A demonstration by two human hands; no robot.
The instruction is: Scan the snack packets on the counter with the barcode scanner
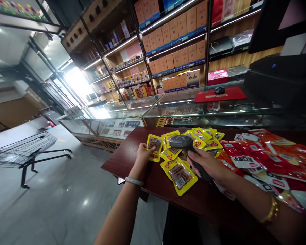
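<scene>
The right hand (209, 164) is wrapped around the handle of a dark handheld scanner (181, 141). The scanner's handle slants from the grip up and leftward, and its broad head, sitting beyond the fingers, has its nose toward the left. Left of the scanner, the left hand (142, 154) pinches the left edge of a yellow packet (155, 143), thumb on top. This packet extends rightward from the pinch; its long axis runs from near to far, leaning slightly, with a clear window facing up. Under and beyond the scanner, more yellow packets (212, 144) overlap; one loose packet (181, 176) lies just nearer, its long axis slanting. Right of the scanner spread red packets (257, 158). All rest on a dark red table (121, 157). Beyond the scanner stands a glass counter (153, 112); far left of it, a wire shopping cart (22, 148).
</scene>
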